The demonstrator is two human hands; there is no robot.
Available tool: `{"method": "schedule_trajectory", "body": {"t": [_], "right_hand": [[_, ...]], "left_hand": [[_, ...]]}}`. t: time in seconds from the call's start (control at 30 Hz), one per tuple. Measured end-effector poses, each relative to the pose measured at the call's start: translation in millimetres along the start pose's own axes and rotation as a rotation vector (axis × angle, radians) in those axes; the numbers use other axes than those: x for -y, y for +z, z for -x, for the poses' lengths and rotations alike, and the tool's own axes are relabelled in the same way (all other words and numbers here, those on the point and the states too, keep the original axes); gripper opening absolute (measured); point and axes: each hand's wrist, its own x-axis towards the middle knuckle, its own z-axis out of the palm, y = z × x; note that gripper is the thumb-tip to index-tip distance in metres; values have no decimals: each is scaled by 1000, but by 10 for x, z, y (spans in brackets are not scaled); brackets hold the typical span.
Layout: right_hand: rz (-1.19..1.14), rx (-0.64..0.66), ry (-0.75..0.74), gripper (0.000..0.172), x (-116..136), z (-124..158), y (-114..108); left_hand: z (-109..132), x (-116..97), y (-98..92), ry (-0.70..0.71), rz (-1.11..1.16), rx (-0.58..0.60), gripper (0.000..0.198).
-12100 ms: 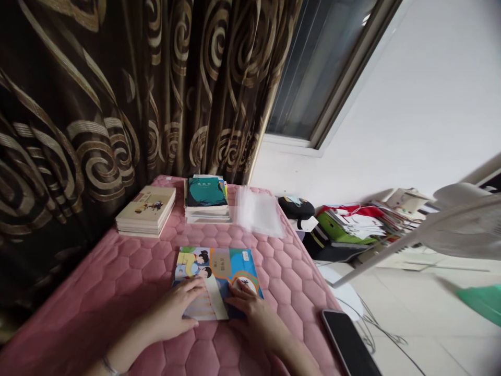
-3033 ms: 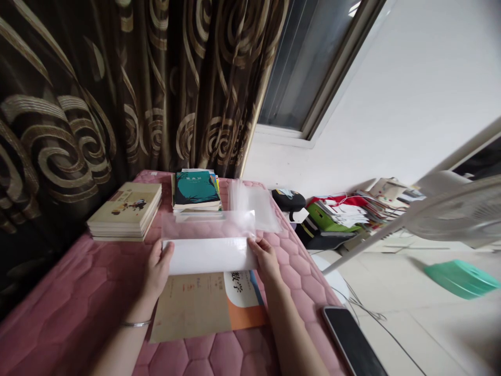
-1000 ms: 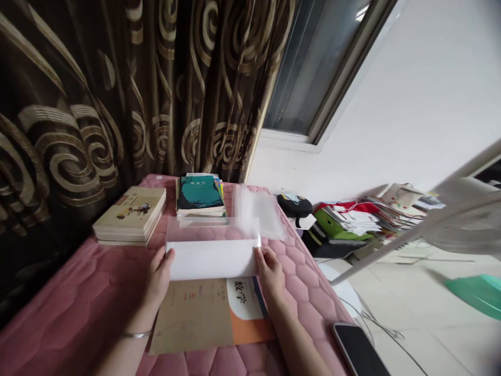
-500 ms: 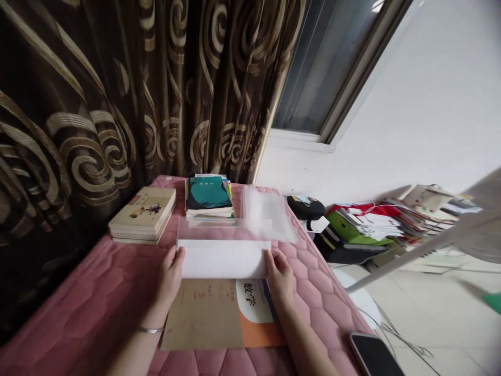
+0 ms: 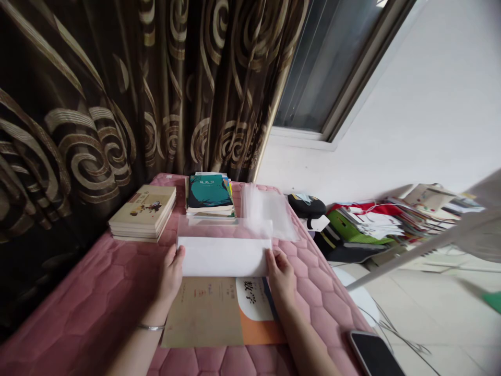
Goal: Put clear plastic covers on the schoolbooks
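A book [image 5: 219,318] with a tan back and an orange-and-white front lies spread open, covers up, on the pink quilted surface [image 5: 97,292]. A clear plastic cover sleeve [image 5: 224,245] with a white band lies across its far edge. My left hand [image 5: 171,274] grips the sleeve's left end, fingers curled on it. At the sleeve's right end, my right hand [image 5: 279,274] pinches it.
A stack of beige books [image 5: 144,211] and a stack topped by a teal book [image 5: 209,193] sit at the back. Loose clear sleeves [image 5: 270,211] lie beside them. A phone [image 5: 376,355] lies at the right edge. Dark curtains hang behind; clutter covers the floor on the right.
Twelve seconds ago the book lay closed under both hands. Since then it has been spread open and the sleeve laid over it. In the last second my hands barely moved.
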Motion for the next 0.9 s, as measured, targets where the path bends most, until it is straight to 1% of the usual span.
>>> {"method": "schedule_trajectory", "body": {"t": [0.1,0.2,0.3,0.4,0.5,0.7,0.87,0.9], "right_hand": [[-51,23,9,44,-6,6,1],[-99,36,18,41,-14,15,6],[-96,32,11,41,-15,16,14],[-93,17,4,40,-22,9,22],[-92,8,-1,39,-49,-5,28],[-76,3,-2,40,-81,-17,32],[-53,-5,1,41,-62,-2,27],[-60,-2,1,41,-64,-2,25]], "left_hand": [[-14,17,-3,-6,-10,7,46],[-28,16,-6,22,-48,-3,43],[-33,-12,-10,59,-113,-74,38],[-34,-41,-14,72,-127,-132,33],[-33,-39,-15,69,-140,-120,32],[-15,-33,-6,78,-161,-81,36],[-13,-71,0,45,-127,-149,33],[-16,-67,-2,42,-129,-147,33]]}}
